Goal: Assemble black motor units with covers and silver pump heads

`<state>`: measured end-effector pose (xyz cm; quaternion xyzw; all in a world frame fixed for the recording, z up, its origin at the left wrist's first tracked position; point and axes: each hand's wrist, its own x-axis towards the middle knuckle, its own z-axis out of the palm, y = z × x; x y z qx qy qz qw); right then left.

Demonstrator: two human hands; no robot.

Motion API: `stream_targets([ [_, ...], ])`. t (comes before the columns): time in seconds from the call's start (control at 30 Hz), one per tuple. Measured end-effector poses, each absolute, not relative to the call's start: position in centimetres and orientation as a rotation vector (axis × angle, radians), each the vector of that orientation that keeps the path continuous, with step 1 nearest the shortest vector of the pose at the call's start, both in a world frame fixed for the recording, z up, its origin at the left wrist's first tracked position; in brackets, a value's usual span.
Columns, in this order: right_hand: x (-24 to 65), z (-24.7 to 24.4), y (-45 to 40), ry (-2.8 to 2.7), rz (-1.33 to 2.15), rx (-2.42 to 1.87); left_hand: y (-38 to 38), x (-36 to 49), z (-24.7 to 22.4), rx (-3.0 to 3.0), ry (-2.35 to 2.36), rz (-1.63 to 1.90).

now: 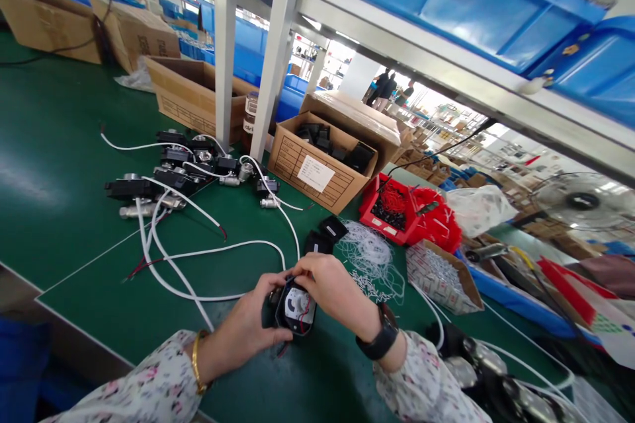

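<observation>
My left hand [251, 317] is wrapped around the side of a small open black actuator housing [279, 325], thumb at its lower edge. Inside the housing a pale metal plate [296, 303] shows, with a thin red wire beside it. My right hand [332, 287] bends over the top edge of the housing, its fingertips pinched together there. What lies between those fingertips is hidden. A white cable [290, 225] runs down to the same edge. Just beyond the hands lie black square covers [333, 229].
Several black valve actuators [173, 178] with white cables lie at left; more valves [496, 370] sit at lower right. A carton of black parts [317, 175], a red bin [391, 208], white ties [367, 244] and a box of screws [441, 277] stand beyond. A shelf post [278, 46] rises behind.
</observation>
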<state>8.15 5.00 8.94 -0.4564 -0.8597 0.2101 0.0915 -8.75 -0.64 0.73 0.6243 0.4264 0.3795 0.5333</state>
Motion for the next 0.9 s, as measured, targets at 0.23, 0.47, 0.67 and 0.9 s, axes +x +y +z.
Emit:
stream_targets([
  [0.23,7.5,9.3,5.2,-2.599,0.565,-1.465,-0.6,-8.8,0.4,1.511,1.029,0.881],
  [0.47,7.0,9.9,6.5,-2.660,0.619,-1.614,-0.5,-9.1,0.1,1.577,1.070,0.865],
  [0.67,7.6,10.1,7.6,-2.714,0.687,-1.608,-0.3,-9.4,0.0,1.684,0.982,0.890],
  [0.9,10.1,8.9,7.0,-2.646,0.946,-1.400,0.0,-9.5,0.0,1.808,1.035,0.842],
])
